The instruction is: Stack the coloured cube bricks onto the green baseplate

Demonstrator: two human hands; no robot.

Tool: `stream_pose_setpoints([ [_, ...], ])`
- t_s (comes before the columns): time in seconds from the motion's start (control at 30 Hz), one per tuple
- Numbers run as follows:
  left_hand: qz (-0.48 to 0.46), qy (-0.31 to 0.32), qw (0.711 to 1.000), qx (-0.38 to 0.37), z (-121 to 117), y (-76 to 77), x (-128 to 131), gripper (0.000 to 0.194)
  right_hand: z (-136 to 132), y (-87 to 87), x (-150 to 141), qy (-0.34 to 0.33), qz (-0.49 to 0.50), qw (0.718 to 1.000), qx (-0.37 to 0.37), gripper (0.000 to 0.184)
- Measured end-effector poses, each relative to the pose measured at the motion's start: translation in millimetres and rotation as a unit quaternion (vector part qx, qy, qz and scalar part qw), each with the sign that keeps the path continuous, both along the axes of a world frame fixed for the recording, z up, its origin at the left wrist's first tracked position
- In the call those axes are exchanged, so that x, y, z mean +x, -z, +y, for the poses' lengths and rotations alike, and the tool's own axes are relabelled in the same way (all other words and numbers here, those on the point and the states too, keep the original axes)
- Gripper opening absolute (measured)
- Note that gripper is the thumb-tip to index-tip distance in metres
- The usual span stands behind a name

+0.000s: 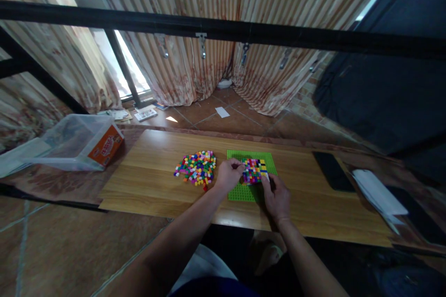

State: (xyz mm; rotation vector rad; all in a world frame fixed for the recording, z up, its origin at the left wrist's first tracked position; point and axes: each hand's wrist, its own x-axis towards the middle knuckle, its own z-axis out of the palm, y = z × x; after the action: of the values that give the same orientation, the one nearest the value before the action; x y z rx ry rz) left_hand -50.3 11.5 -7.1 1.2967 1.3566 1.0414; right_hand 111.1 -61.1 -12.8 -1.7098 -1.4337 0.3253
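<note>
A block of small multicoloured toy bricks (254, 171) lies over the bright green studded baseplate (240, 194) on the wooden table. At the block's left edge is my left hand (229, 175), thumb and fingertips pinched together. Whatever sits in that pinch is too small to make out. My right hand (278, 196) grips the block's lower right corner, thumb on the top near some white and yellow bricks, fingers along the side. To the left of the baseplate, a loose pile of coloured bricks (198, 167) is spread on the table.
A clear plastic bin (80, 141) with an orange label stands left of the wooden table (146, 185). A black phone-like slab (332, 171) lies on the table's right side, with a white object (379, 192) beyond it. A dark metal bar (223, 28) crosses before the curtains.
</note>
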Motion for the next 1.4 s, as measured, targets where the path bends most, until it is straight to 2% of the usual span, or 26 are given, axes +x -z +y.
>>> stream_pose_setpoints([
  [0.17,-0.038,0.008,0.999,-0.001,-8,-3.7,-3,0.014,1,1.1,0,-0.006,0.015,1.000,0.006,0.052],
  [0.33,-0.037,0.053,0.996,0.065,-40,-13.7,-30,0.017,0,3.8,1,0.009,0.022,1.000,-0.004,0.056],
  [0.47,0.074,0.080,0.990,0.086,-77,-18.5,-72,0.010,0,5.6,1,0.012,0.032,0.999,-0.006,0.059],
  [0.57,0.169,0.043,0.980,0.092,-97,-17.5,-103,0.008,0,5.1,1,0.010,0.025,1.000,0.000,0.058],
  [0.67,0.217,0.010,0.972,0.091,-103,-16.4,-122,0.007,0,3.6,0,0.008,0.022,1.000,0.006,0.057],
  [0.83,0.328,-0.016,0.942,0.061,-97,-17.2,-120,0.004,-1,3.7,0,0.015,0.012,1.000,0.008,0.057],
  [0.93,0.386,-0.007,0.921,0.059,-94,-17.3,-114,0.004,-1,3.6,0,0.014,0.012,1.000,0.014,0.056],
  [1.03,0.407,0.002,0.911,0.059,-92,-16.6,-112,0.003,-1,1.9,-1,0.013,0.009,1.000,0.015,0.055],
  [1.23,0.398,0.009,0.914,0.077,-93,-18.7,-116,0.007,-1,0.8,-2,0.018,0.018,1.000,0.006,0.057],
  [1.4,0.308,0.013,0.949,0.061,-91,-28.7,-108,0.012,0,1.7,-1,0.011,0.016,1.000,0.012,0.056],
])
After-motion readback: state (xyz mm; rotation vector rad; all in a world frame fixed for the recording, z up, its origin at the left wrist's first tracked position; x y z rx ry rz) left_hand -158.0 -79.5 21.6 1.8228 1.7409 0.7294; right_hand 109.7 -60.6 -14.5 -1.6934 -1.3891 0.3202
